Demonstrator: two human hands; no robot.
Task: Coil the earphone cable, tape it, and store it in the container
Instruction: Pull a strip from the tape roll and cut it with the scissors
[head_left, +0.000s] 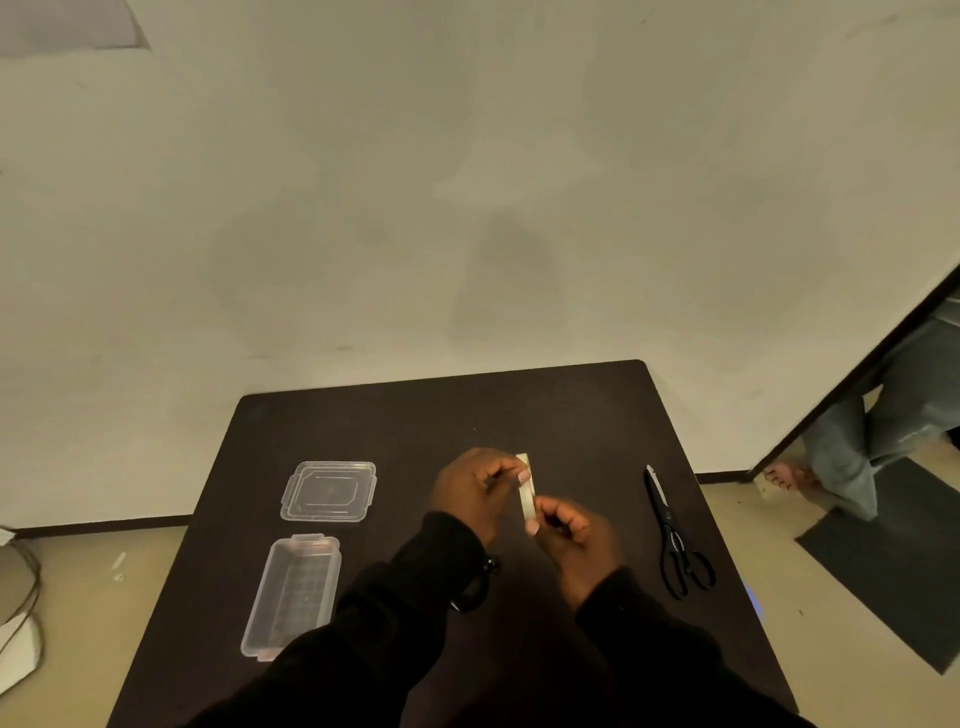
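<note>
A pale strip of tape (525, 492) is stretched between my two hands above the middle of the dark table. My left hand (478, 491) pinches its far end and my right hand (569, 532) pinches its near end. Whether the earphone cable is inside my left hand cannot be told; no cable shows. A clear, open plastic container (291, 592) lies at the left near me, with its clear lid (328, 491) lying flat just beyond it.
Black scissors (675, 535) lie on the table (415, 415) to the right of my hands. A person's bare foot and trouser leg (841, 457) stand at a doorway at the right. A wall rises behind the table. Cables (21, 587) lie on the floor at the left.
</note>
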